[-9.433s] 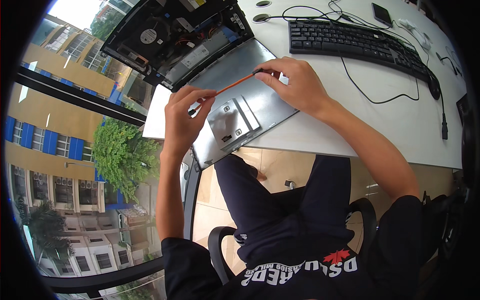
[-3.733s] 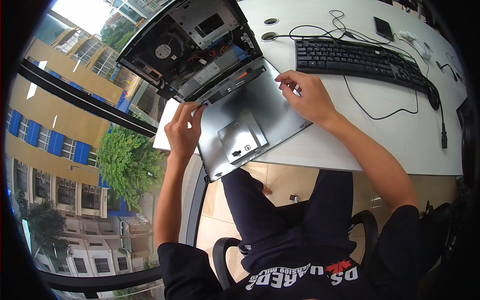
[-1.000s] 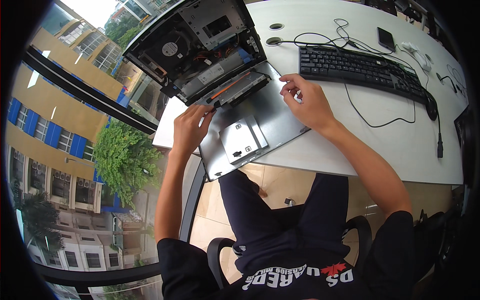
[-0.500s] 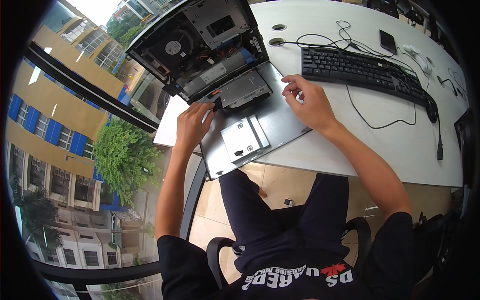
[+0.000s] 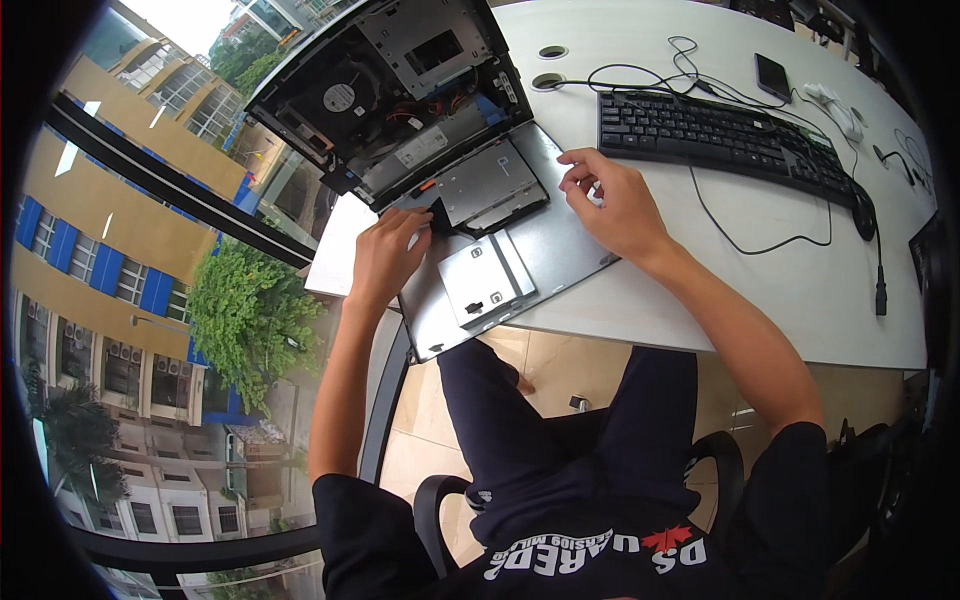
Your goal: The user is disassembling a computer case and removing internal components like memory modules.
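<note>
An opened black desktop computer case (image 5: 400,110) stands tilted up at the far side, its fan, wires and metal brackets exposed. In front of it, a flat silver drive unit with a black end, like an optical drive (image 5: 495,185), lies slanted above the metal side panel (image 5: 565,240). My left hand (image 5: 393,250) is closed on the drive's black left end, the fingertips partly hidden. Over the panel's right edge hovers my right hand (image 5: 615,205), fingers loosely bent and apart, holding nothing. A raised silver bracket (image 5: 485,278) sits on the near part of the panel.
A black keyboard (image 5: 720,135) and a mouse (image 5: 863,215) lie on the white desk (image 5: 760,310) at the right, among loose cables. Farther back is a phone (image 5: 773,78). The panel overhangs the desk's front edge above my lap. Window glass borders the left side.
The optical drive has tipped flatter and come slightly toward me, with my left hand still on its end. My right hand has hardly moved.
</note>
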Tool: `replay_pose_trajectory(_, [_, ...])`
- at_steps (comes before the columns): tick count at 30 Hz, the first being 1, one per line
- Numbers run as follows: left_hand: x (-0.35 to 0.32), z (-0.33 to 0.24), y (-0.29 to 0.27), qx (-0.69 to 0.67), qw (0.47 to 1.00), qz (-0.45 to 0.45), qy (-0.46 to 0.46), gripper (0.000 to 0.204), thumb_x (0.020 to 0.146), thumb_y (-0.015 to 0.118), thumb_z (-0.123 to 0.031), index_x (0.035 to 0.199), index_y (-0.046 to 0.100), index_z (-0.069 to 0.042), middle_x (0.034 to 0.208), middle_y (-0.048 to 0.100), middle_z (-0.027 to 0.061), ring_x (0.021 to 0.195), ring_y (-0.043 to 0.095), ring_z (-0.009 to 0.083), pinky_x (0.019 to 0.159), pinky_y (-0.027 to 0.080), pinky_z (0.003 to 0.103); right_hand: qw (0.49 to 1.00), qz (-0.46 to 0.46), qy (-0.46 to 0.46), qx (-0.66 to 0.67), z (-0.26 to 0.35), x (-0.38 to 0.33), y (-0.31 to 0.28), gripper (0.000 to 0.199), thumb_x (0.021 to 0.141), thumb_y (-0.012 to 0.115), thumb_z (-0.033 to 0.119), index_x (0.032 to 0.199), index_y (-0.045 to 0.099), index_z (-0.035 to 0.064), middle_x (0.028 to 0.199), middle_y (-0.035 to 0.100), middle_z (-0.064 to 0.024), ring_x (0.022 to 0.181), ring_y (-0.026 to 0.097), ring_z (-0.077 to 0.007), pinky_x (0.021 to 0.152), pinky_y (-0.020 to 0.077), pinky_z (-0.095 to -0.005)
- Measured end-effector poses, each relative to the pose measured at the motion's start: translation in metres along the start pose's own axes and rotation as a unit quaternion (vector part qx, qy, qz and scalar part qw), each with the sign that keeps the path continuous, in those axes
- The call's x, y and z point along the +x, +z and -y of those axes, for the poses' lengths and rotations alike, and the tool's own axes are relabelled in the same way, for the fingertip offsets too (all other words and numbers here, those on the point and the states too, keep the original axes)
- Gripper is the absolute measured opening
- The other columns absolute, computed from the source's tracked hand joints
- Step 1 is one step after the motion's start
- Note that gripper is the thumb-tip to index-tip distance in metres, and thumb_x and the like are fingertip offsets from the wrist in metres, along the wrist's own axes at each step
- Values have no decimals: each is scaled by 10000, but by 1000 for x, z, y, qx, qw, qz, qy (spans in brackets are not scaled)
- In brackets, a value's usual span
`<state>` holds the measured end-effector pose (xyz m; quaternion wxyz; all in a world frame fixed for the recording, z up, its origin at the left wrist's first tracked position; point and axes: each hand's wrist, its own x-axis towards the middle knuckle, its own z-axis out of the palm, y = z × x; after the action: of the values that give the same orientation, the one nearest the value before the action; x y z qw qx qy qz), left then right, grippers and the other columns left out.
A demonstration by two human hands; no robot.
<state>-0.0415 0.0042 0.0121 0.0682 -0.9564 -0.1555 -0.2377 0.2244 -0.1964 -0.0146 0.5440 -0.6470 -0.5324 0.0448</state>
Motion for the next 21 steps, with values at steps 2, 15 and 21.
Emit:
replay_pose_trajectory(2, [5, -1, -5, -3, 1000, 25, -15, 214, 863, 739, -97, 1075, 760, -71, 1110, 769, 65, 974, 729, 270, 837, 598, 383, 1000, 2, 8, 0, 0, 0, -1, 275, 914, 634, 116, 1166, 678, 17, 882, 742, -88, 806, 719, -237, 787, 547, -382])
replay_pose_trajectory(15, [145, -20, -16, -526, 804, -76, -266, 483, 1028, 632, -281, 1340, 572, 83, 1210, 708, 223, 1039, 725, 293, 856, 586, 399, 1000, -6, -12, 4, -2, 2, -1, 290, 905, 625, 134, 1161, 687, 15, 898, 748, -102, 811, 717, -258, 779, 553, -394])
replay_pose_trajectory(21, [215, -32, 13, -806, 430, -246, -323, 799, 1065, 574, -332, 1563, 138, 116, 1536, 387, 320, 1365, 514, 393, 1077, 531, 469, 1000, -5, 8, 9, -4, 2, -4, 288, 904, 625, 136, 1155, 685, 8, 897, 748, -115, 812, 721, -261, 771, 557, -395])
